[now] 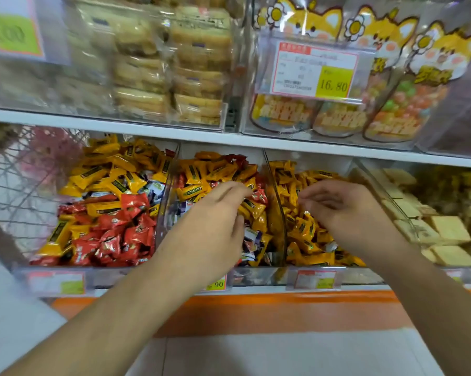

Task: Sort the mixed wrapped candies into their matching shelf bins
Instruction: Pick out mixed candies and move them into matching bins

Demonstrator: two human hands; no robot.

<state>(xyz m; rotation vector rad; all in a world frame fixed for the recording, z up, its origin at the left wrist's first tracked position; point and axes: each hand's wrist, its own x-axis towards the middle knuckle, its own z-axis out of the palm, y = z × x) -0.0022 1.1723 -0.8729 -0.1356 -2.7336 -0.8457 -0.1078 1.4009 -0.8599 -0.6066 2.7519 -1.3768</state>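
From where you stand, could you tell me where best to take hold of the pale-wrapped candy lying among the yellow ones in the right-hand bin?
Pinch the pale-wrapped candy by its exposed upper end, coming from above. It sits on top of the yellow candies, near the bin's front, so its sides are hemmed in. The right hand hovers just behind it.

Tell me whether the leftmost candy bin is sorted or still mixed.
Still mixed. The leftmost bin holds yellow wrapped candies heaped at the back and red wrapped candies at the front, with a few white-and-purple ones between.
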